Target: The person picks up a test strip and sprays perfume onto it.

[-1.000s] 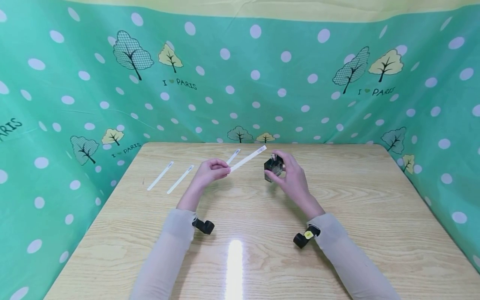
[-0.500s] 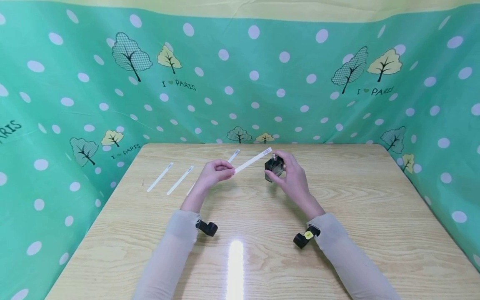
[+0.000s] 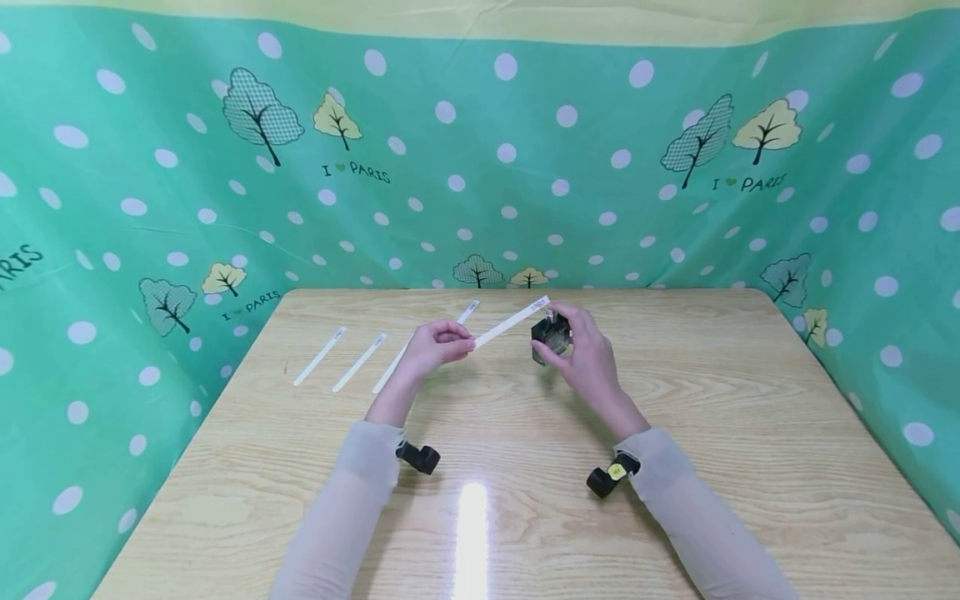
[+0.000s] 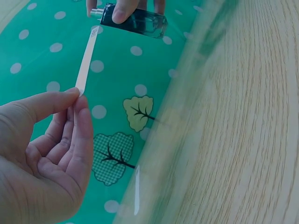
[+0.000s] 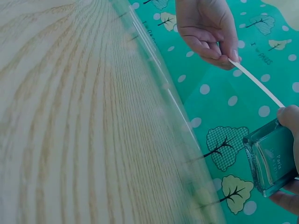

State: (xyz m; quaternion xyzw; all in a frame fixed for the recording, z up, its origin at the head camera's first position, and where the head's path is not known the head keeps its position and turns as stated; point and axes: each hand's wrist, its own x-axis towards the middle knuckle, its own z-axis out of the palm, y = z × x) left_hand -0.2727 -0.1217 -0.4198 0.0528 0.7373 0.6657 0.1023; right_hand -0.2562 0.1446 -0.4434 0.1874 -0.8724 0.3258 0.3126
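Observation:
My left hand [image 3: 437, 346] pinches one end of a white perfume test strip [image 3: 512, 323] between thumb and fingertips. The strip slants up to the right, its printed end toward the bottle. My right hand [image 3: 588, 350] grips a dark glass perfume bottle [image 3: 551, 337], fingers behind and thumb in front. In the left wrist view the strip's far tip lies right by the silver spray nozzle [image 4: 96, 13] of the bottle [image 4: 140, 22]. Lettering shows on the bottle [image 5: 273, 158] in the right wrist view, where the right hand hides its top.
Three more white strips lie slanted on the wooden table [image 3: 712, 400] at the left: an outer one [image 3: 319, 357], a middle one [image 3: 359, 363] and one [image 3: 386, 373] partly behind the left hand. A green dotted curtain [image 3: 510, 200] encloses the back and sides.
My left hand has moved a little to the right, bringing the strip's printed end to the bottle's top. More of the third strip on the table shows. My right hand stays nearly still.

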